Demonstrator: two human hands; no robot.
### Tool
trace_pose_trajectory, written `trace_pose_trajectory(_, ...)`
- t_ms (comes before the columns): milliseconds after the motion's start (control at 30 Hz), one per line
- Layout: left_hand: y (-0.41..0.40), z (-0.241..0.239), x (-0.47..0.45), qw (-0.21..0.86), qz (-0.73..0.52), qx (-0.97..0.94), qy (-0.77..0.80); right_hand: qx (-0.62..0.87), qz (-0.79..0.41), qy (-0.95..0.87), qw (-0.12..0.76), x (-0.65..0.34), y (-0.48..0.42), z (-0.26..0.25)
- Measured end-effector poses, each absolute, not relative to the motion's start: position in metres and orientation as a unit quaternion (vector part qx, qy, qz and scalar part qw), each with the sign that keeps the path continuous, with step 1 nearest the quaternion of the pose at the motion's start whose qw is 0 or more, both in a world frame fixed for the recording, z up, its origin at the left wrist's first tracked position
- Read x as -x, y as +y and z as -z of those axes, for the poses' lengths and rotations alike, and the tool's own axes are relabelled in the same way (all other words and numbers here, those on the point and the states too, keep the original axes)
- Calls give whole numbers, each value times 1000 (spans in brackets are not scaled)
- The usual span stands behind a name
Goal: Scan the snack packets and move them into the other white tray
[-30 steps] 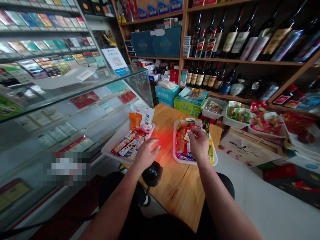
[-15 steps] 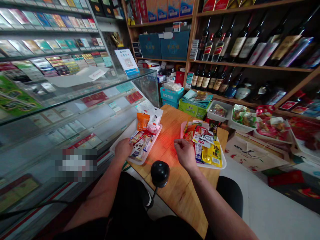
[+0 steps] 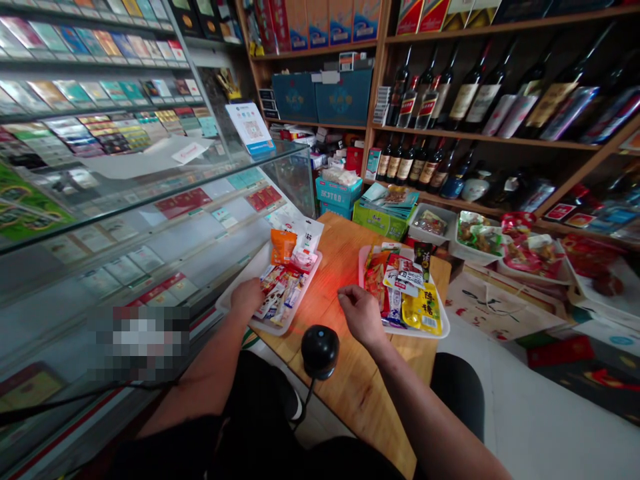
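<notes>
My left hand [image 3: 246, 298] is over the left side of a white plastic tray [image 3: 287, 328], its curled fingers against the snack packets [image 3: 285, 288] inside. What those fingertips hold, if anything, is hidden. An orange packet [image 3: 283, 247] and a white packet [image 3: 311, 235] lie at that tray's far end. Over the wooden table, just left of a second tray [image 3: 445, 319], my right hand [image 3: 361, 315] has its fingers bent together, and nothing shows in them. That tray holds a yellow packet [image 3: 423, 310], a white-and-red packet [image 3: 404, 273] and other snacks.
A black scanner-like device [image 3: 320, 352] on a stalk stands at the table's near edge, and red light falls on the wood [image 3: 327, 290]. A glass display counter [image 3: 200, 183] runs along the left. Shelves of bottles [image 3: 467, 97] and boxes rise behind; more snack trays [image 3: 480, 250] sit right.
My right hand has shifted slightly left, away from the right tray. My left hand stays at the left tray. The whole view has moved a little.
</notes>
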State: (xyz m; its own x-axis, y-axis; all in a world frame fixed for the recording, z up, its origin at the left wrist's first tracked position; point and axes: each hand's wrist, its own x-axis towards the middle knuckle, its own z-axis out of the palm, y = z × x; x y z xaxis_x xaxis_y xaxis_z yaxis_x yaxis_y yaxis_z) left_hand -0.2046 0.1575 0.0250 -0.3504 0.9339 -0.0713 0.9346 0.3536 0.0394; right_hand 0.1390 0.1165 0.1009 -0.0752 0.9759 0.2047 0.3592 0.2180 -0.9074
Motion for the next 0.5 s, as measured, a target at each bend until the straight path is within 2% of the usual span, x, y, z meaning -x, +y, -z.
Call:
trace_pose_trajectory(100, 154, -32, 207, 35, -50, -568, 821, 518, -354, -642, 439, -141, 117, -101)
trace_pose_trajectory(200, 147, -43, 204, 76, -179, -568, 800, 514, -359, -643, 440, -141, 117, -100)
trace_pose_trajectory(367, 129, -68, 173, 299, -464, -515, 656, 499, -375, -645, 441, -134, 115, -101)
trace_pose_trajectory(500, 111, -94, 127, 426, -567, -464, 531, 486, -404, -637, 441, -130, 112, -102)
